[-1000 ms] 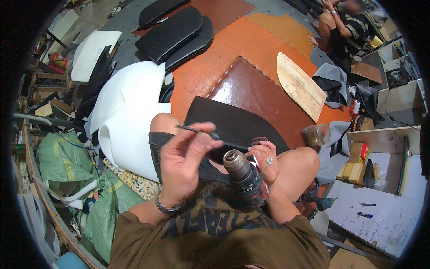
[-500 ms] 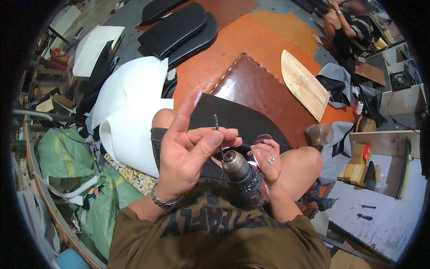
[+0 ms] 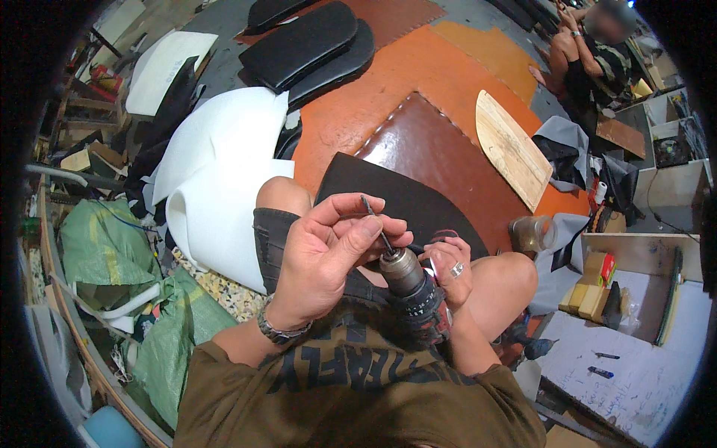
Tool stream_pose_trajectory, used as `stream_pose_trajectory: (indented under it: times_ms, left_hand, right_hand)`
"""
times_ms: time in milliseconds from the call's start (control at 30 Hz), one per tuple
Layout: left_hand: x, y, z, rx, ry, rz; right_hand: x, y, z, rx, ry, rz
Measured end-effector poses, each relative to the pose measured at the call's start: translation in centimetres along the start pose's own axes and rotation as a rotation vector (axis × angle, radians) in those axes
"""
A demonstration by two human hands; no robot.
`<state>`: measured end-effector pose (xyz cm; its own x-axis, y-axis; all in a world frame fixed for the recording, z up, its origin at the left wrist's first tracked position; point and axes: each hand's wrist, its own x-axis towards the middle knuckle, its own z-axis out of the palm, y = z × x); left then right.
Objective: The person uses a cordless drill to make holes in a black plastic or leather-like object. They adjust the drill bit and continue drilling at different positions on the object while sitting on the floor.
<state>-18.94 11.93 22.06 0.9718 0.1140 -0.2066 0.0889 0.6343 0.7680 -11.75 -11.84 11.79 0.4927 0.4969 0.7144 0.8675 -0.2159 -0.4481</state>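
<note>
Between the thumb and fingers of my left hand (image 3: 328, 243) is a dark drill bit (image 3: 366, 204), its tip pointing up and away from me. The bit's lower end meets the chuck of a red and black cordless drill (image 3: 415, 291); how deep it sits inside I cannot tell. My right hand (image 3: 451, 270) is wrapped round the drill's body, a ring on one finger. The drill's grip is mostly hidden. Just beyond both hands lies a black padded panel (image 3: 399, 198) with a curved edge, across my legs.
A brown sheet (image 3: 418, 142) and a pale wooden board (image 3: 511, 149) lie on the orange floor covering. White foam (image 3: 224, 164) stands at the left by green sacks (image 3: 112, 246). Black padded panels (image 3: 299, 45) are stacked at the back. Another person (image 3: 590, 60) sits at the far right.
The drill bit has gone from beside the chuck to its opening, now lined up with it. My left forefinger, stretched out before, has curled in toward the bit.
</note>
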Motion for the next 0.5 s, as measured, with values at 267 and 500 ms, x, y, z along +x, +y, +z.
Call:
stream_pose_trajectory:
  times_ms: [267, 500]
  left_hand:
    - [0.2, -0.6, -0.6, 0.004, 0.001, -0.013]
    - [0.3, -1.2, -0.7, 0.028, -0.006, -0.044]
  right_hand:
    - [-0.6, 0.3, 0.4, -0.017, 0.0, 0.03]
    - [-0.6, 0.5, 0.6, -0.054, -0.001, 0.023]
